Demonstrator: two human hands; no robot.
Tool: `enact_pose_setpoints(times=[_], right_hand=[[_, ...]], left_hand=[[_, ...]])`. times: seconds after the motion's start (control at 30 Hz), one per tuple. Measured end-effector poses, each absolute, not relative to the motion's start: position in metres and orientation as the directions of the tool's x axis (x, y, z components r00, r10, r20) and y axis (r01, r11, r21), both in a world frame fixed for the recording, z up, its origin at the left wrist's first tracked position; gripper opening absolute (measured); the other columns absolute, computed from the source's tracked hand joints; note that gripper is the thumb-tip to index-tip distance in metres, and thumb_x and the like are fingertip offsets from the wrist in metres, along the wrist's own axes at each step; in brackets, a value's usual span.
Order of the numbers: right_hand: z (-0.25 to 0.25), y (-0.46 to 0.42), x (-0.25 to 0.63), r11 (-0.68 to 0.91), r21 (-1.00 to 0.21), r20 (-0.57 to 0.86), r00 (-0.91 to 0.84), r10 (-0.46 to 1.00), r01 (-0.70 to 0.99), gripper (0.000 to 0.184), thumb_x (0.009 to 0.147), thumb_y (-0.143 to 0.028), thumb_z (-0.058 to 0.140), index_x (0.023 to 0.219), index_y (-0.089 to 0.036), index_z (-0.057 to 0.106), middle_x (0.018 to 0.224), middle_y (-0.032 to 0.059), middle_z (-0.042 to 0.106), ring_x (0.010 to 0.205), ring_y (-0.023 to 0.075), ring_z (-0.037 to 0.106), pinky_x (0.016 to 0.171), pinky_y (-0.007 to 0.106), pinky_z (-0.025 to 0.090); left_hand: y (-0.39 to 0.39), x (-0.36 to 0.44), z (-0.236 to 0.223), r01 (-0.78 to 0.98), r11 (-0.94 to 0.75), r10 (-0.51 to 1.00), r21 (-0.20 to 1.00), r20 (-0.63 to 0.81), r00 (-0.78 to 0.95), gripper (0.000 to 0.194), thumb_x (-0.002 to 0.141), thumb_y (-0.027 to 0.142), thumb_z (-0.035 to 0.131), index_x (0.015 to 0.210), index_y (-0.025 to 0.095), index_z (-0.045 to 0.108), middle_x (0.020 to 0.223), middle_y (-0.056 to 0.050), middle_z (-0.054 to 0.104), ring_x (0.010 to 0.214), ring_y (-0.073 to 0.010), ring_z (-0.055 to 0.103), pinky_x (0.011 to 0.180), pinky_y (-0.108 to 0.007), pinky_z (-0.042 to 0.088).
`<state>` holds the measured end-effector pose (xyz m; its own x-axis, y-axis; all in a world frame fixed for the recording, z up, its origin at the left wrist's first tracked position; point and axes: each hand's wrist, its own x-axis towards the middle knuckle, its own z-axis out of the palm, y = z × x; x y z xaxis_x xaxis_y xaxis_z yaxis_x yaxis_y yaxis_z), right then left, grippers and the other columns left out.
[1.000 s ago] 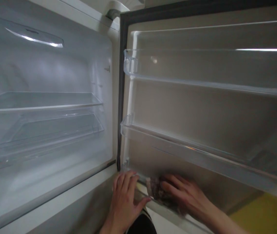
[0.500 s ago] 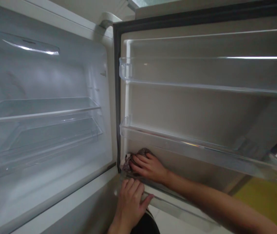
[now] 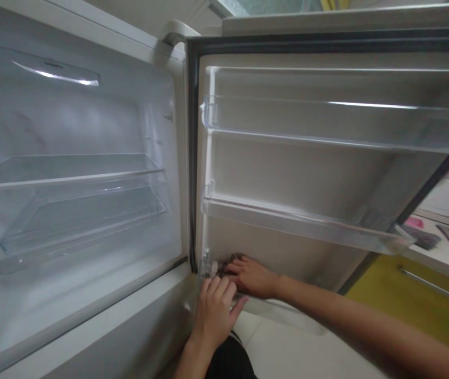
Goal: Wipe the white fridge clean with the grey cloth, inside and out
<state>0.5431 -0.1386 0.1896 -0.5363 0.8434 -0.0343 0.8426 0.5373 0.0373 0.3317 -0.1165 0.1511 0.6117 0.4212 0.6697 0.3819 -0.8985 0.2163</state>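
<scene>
My right hand reaches into the lowest clear bin of the fridge door, its bent fingers pressing on a crumpled dark cloth. Most of the cloth is hidden under the hand and behind the bin wall. My left hand is closed over the front rim of that bin near its hinge-side end, thumb sticking out to the right. The fridge door stands wide, with two more clear bins above, the middle bin and the top bin.
At the left is the lit fridge interior with a glass shelf and a clear drawer below it. Beyond the door's free edge are a yellow cabinet and a counter holding several items. My knee is below.
The door has swung further away, bringing the counter and more of the cabinet into view. My right hand and the cloth have shifted slightly right and down; my left hand keeps hold of the bin.
</scene>
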Motion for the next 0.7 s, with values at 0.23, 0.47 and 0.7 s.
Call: enact_pose_setpoints(times=[0.23, 0.47, 0.7], right_hand=[[0.237, -0.227, 0.628, 0.033, -0.419, -0.469, -0.248, 0.848, 0.907, 0.07, 0.07, 0.004, 0.063, 0.133, -0.021, 0.08, 0.13, 0.0075, 0.074, 0.121, 0.0243, 0.071, 0.104, 0.032, 0.054], [0.254, -0.256, 0.605, 0.283, 0.027, -0.238, -0.268, 0.933, 0.959, 0.039, 0.094, -0.012, 0.066, 0.128, -0.028, 0.079, 0.111, 0.0105, 0.076, 0.101, 0.0257, 0.072, 0.089, 0.034, 0.055], [0.288, -0.208, 0.577, 0.302, 0.445, 0.333, -0.468, 0.818, 0.843, 0.069, 0.109, -0.01, 0.05, 0.172, -0.039, 0.043, 0.172, 0.0102, 0.046, 0.153, 0.0299, 0.049, 0.108, 0.04, 0.047]], left_hand=[[-0.115, 0.331, 0.153, 0.393, -0.891, 0.444, 0.229, 0.629, 0.638, 0.022, 0.098, 0.038, 0.084, 0.092, 0.024, 0.068, 0.093, 0.001, 0.07, 0.092, -0.0258, 0.061, 0.086, -0.041, 0.039], [-0.115, 0.331, 0.159, 0.394, -0.881, 0.467, 0.262, 0.614, 0.636, 0.023, 0.099, 0.044, 0.08, 0.092, 0.024, 0.072, 0.094, -0.002, 0.073, 0.093, -0.0269, 0.065, 0.086, -0.042, 0.044], [-0.098, 0.349, 0.205, 0.576, -0.783, 0.616, 0.234, 0.169, 0.769, 0.056, 0.112, 0.049, 0.047, 0.088, 0.018, 0.087, 0.087, -0.017, 0.082, 0.081, -0.0305, 0.079, 0.075, -0.039, 0.052]])
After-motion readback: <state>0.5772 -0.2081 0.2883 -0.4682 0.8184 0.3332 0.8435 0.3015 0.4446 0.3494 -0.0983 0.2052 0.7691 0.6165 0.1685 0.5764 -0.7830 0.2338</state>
